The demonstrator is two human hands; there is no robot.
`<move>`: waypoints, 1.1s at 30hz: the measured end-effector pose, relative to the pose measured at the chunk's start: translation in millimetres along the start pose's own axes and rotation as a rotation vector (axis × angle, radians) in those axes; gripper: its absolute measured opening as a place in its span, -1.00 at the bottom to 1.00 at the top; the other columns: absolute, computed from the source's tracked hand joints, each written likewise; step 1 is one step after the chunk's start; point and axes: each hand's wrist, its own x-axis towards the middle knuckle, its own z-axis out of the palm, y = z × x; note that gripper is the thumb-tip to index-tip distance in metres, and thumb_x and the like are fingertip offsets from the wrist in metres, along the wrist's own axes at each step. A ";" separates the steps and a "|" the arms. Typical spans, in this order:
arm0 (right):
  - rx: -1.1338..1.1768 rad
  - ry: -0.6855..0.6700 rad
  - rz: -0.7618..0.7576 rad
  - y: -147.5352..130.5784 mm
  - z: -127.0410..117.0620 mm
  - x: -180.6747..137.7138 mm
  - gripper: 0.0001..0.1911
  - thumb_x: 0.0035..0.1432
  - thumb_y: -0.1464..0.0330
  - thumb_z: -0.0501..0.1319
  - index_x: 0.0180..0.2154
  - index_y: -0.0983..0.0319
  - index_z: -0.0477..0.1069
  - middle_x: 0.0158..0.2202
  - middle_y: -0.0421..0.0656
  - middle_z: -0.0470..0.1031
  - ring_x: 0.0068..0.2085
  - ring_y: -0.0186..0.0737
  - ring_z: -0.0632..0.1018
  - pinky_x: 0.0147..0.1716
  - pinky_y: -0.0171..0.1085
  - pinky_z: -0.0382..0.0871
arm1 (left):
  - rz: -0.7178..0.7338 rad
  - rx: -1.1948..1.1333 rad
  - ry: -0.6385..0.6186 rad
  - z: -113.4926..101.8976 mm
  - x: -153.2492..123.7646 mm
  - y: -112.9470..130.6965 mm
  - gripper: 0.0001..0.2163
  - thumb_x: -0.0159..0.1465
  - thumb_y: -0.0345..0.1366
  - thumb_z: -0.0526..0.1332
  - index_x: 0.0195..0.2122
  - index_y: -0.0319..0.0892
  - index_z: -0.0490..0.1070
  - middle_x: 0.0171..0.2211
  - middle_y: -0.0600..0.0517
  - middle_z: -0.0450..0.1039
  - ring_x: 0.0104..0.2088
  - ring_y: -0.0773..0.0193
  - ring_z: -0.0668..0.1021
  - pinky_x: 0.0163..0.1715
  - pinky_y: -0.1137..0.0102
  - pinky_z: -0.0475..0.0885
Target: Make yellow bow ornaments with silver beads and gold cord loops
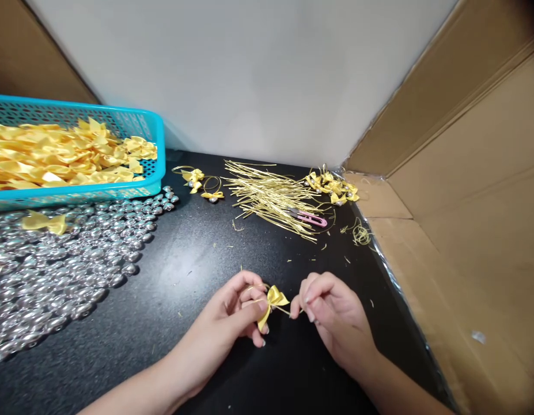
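Yellow bow [274,298] in fingers [253,306], silver beads [55,271] left, gold cords [271,196] beyond

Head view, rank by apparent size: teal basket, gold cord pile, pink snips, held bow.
1. teal basket, though the left edge of the frame cuts it off.
2. gold cord pile.
3. pink snips and yellow bow look alike; the bow is nearer the camera, so I leave them unranked.

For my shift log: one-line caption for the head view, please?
Left hand and right hand hold a yellow ribbon bow by its gold cord above the black table.
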 end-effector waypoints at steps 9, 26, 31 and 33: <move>0.130 0.059 0.037 -4.1 1.4 4.3 -0.93 0.21 0.33 0.28 -0.35 0.16 0.48 -0.51 -0.33 0.26 -0.47 -0.42 0.45 -0.40 -0.35 0.30 | 0.054 -0.031 -0.132 -4.6 2.3 -8.5 -0.83 0.18 -0.20 0.35 -0.43 -0.19 0.51 -0.52 0.14 0.32 -0.59 0.46 0.40 -0.58 0.54 0.40; 0.181 0.074 0.063 -10.6 4.8 7.2 -0.86 0.13 0.27 0.33 -0.40 0.18 0.45 -0.57 -0.34 0.20 -0.56 -0.41 0.35 -0.50 -0.36 0.30 | -0.183 0.045 -0.196 -0.7 2.2 -5.1 -0.72 0.14 -0.18 0.38 -0.13 -0.12 0.59 -0.35 0.04 0.50 -0.43 0.36 0.56 -0.46 0.50 0.47; 0.251 0.043 0.103 -13.2 5.5 5.8 -0.87 0.13 0.28 0.32 -0.39 0.17 0.44 -0.58 -0.34 0.16 -0.58 -0.43 0.25 -0.56 -0.40 0.22 | -0.160 0.070 -0.191 -1.1 1.4 -10.3 -0.72 0.14 -0.18 0.38 -0.14 -0.13 0.59 -0.47 0.06 0.48 -0.48 0.38 0.51 -0.46 0.49 0.43; 0.316 0.041 0.159 -16.6 5.6 5.9 -0.85 0.12 0.27 0.32 -0.40 0.16 0.41 -0.60 -0.35 0.10 -0.60 -0.44 0.13 -0.61 -0.43 0.11 | -0.165 0.101 -0.214 -0.2 0.7 -11.6 -0.75 0.14 -0.19 0.38 -0.17 -0.14 0.61 -0.52 0.08 0.44 -0.52 0.40 0.49 -0.47 0.49 0.41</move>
